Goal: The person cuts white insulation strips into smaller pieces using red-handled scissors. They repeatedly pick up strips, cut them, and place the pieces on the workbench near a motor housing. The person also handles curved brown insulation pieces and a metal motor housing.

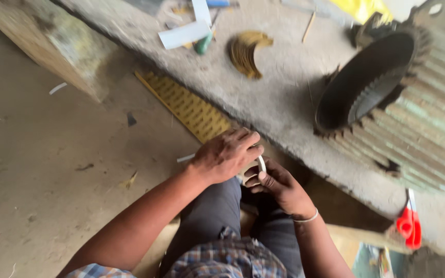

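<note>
— While dust covers that bare concrete floor, what's up on the grey desk?
— Big ribbed motor housing at the far end, then a yellow perforated strip leaning below the edge, red scissors, white paper slips.
— And the hands?
— Left hand curled over, right hand pinching: both grip a small white tape roll above the lap.

Red scissors, finned motor housing

Both hands, L over R, around white tape roll; ribbed motor housing nearby w/ red scissors.
</note>
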`<action>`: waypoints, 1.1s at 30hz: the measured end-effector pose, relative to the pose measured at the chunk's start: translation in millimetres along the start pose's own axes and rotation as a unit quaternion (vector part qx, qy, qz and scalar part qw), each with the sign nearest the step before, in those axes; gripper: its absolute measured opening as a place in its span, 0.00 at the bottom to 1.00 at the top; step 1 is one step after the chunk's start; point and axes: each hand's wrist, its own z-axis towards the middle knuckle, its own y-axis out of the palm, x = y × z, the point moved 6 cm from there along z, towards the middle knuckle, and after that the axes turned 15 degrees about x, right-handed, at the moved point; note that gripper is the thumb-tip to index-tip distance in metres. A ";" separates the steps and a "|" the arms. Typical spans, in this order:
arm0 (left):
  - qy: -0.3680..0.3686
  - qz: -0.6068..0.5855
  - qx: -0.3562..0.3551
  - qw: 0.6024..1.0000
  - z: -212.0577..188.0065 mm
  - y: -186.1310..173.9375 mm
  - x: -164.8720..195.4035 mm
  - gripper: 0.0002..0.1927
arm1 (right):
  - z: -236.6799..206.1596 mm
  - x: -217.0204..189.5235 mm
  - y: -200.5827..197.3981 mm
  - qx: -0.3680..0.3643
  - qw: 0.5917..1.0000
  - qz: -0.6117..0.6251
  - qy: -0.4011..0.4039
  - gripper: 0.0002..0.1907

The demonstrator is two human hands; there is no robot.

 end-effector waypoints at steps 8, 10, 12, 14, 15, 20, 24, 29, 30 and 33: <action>-0.456 -0.264 0.066 0.847 -60.6 49.7 -12.6 0.32 | -14.3 77.8 -16.0 -0.001 0.971 0.224 0.086 0.23; -0.565 -0.393 0.008 0.726 -82.6 80.9 -5.3 0.20 | -15.5 85.5 -19.0 0.015 0.974 0.209 0.081 0.22; -0.596 -0.478 0.004 0.645 -95.5 98.2 4.1 0.14 | -17.1 85.7 -16.9 -0.001 0.977 0.202 0.065 0.17; -0.564 -0.534 0.049 0.628 -98.3 103.1 12.7 0.15 | -20.2 83.8 -14.3 -0.004 0.985 0.168 0.047 0.15; -0.575 -0.506 0.054 0.641 -102.4 104.9 12.5 0.13 | -21.4 82.4 -12.9 0.001 0.990 0.138 0.034 0.15; -0.618 -0.453 0.058 0.640 -108.8 109.3 15.8 0.10 | -27.9 76.8 -7.3 0.009 0.996 0.082 0.016 0.18; -0.639 -0.449 0.031 0.624 -111.3 109.8 17.0 0.11 | -30.7 83.7 -11.1 0.031 0.989 0.133 0.055 0.23; -0.618 -0.420 0.028 0.664 -109.2 109.5 18.4 0.11 | -26.3 96.2 -22.9 0.093 0.992 0.063 0.049 0.23; -0.603 -0.407 0.035 0.685 -107.2 108.6 18.8 0.11 | -25.9 96.5 -24.6 0.107 0.994 0.022 0.027 0.24; -0.573 -0.387 0.048 0.721 -104.4 108.3 20.3 0.12 | -26.3 94.5 -26.6 0.140 0.989 -0.039 -0.028 0.23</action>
